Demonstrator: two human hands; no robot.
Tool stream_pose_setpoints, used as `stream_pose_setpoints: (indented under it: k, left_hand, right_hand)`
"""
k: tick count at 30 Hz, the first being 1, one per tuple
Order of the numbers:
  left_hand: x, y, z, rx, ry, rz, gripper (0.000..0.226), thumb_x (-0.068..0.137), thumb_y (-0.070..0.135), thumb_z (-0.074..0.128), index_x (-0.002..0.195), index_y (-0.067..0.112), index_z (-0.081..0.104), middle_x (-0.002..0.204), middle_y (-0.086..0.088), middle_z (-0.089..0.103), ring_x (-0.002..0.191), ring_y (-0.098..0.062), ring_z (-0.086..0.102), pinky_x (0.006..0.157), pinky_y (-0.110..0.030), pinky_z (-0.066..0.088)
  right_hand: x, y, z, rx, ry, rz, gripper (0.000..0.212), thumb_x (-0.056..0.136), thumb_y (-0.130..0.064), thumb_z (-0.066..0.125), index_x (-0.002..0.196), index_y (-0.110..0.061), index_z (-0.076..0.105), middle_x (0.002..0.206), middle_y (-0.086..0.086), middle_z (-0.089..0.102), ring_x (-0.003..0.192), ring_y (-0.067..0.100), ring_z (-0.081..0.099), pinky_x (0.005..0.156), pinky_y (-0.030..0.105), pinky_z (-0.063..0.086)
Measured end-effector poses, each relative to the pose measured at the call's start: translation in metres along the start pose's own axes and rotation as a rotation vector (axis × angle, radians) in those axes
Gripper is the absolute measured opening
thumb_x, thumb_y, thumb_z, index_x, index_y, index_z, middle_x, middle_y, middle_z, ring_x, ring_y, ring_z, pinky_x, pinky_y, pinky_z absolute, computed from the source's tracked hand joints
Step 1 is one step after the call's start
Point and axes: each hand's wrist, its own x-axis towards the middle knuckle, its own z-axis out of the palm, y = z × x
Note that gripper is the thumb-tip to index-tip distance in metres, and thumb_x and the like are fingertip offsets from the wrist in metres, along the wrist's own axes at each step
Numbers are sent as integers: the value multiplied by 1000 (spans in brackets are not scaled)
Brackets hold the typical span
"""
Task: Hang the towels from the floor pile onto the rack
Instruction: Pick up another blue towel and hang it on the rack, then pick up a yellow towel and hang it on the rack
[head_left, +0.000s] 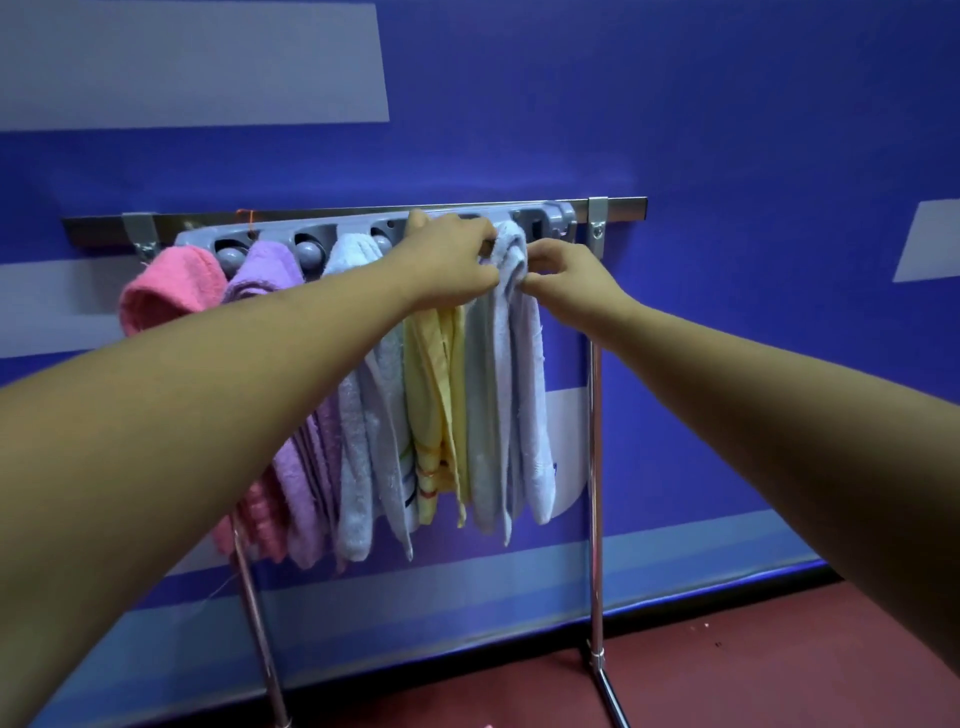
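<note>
Logged at upper centre of frame: working the pale towel (514, 389) into the slot second from the right end of the grey holder strip (363, 228) on the rack (595, 415).

Gripping its top fold with the left hand (452, 265), fingers curled over the cloth at the slot mouth. Pinching the same fold from the right with the right hand (571, 280), thumb and fingertips closed on it. Cannot tell depth of seating in the slot: hidden behind the left hand.

Counted four hung leftward along the strip: yellow towel (436, 389) pressed against the pale one, then white towel (358, 415), purple towel (270, 270), pink towel (166, 291). Found no floor pile in frame, only red floor (727, 649) at lower right.

Risks, as judgement:
- Releasing before the fold wedges behind a ball catch (309, 254): likely to slide out and drop under the long hanging length.
- Dragging the left wrist back across the yellow towel: could tug it loose, lying directly under that wrist.
- Pushing hard at the strip: may rock a light-looking frame.
</note>
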Motion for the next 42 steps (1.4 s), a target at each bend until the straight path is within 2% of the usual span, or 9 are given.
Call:
stream_pose_setpoints:
  k: [3, 8, 15, 24, 28, 33, 35, 38, 42]
  left_hand:
    - [-29, 0, 0, -250, 11, -32, 36, 86, 24, 55, 122, 21, 58, 114, 8, 68, 111, -15, 59, 101, -35, 39]
    - [-106, -7, 12, -708, -147, -161, 26, 87, 16, 59, 112, 21, 60, 108, 6, 72, 102, -11, 66, 95, -32, 52]
    - [-246, -7, 51, -573, -261, -365, 18, 88, 14, 63, 105, 12, 68, 93, -4, 72, 82, -17, 64, 74, -23, 48]
    - [-430, -27, 115, -547, -400, -648, 13, 84, 10, 61, 93, 14, 69, 84, -5, 72, 81, -24, 66, 75, -27, 48]
    - [-485, -34, 155, -574, -476, -757, 13, 82, 8, 59, 89, 14, 68, 73, -1, 66, 69, -17, 59, 60, -11, 40]
    - [-531, -33, 222, -609, -606, -820, 12, 83, 7, 56, 84, 9, 68, 85, -10, 72, 76, -24, 61, 74, -30, 49]
    - [-547, -29, 250, -625, -674, -823, 14, 82, 12, 53, 80, 11, 67, 86, -10, 72, 81, -30, 65, 75, -36, 52]
    - [-563, -18, 290, -640, -770, -780, 14, 85, 8, 54, 77, 17, 62, 90, -13, 72, 91, -31, 65, 79, -34, 48]
    - [-577, 9, 347, -681, -854, -748, 13, 90, 9, 56, 81, 17, 62, 95, -12, 72, 94, -27, 63, 81, -31, 42]
  right_hand:
    - [-24, -5, -3, -121, -20, 60, 29, 87, -13, 58, 115, -15, 66, 111, -4, 69, 95, 9, 64, 72, 24, 49]
    - [-85, -18, 10, -240, -46, 207, 42, 91, -28, 57, 130, -11, 57, 130, 2, 59, 115, 20, 57, 88, 30, 47]
    - [-198, -32, 71, -294, -174, 344, 45, 93, -29, 58, 129, -3, 55, 119, 13, 63, 107, 30, 62, 84, 28, 44]
    - [-338, 13, 188, -287, -426, 476, 49, 92, -24, 62, 132, 3, 55, 130, 23, 61, 124, 34, 56, 100, 34, 40]
    - [-385, 53, 227, -313, -518, 543, 44, 89, -24, 63, 122, 4, 60, 122, 24, 64, 118, 36, 57, 95, 37, 44]
    - [-433, 116, 268, -407, -667, 551, 26, 83, -35, 57, 100, -16, 62, 103, 13, 66, 106, 33, 60, 87, 37, 47]
    - [-448, 139, 281, -432, -742, 551, 34, 85, -29, 60, 110, -6, 65, 103, 15, 68, 107, 30, 61, 90, 35, 44]
    - [-467, 176, 291, -455, -833, 594, 46, 85, -35, 59, 117, -2, 63, 108, 16, 69, 111, 32, 60, 92, 36, 44]
    - [-485, 230, 293, -521, -945, 637, 39, 88, -21, 64, 120, 0, 62, 118, 18, 65, 114, 33, 58, 92, 35, 44]
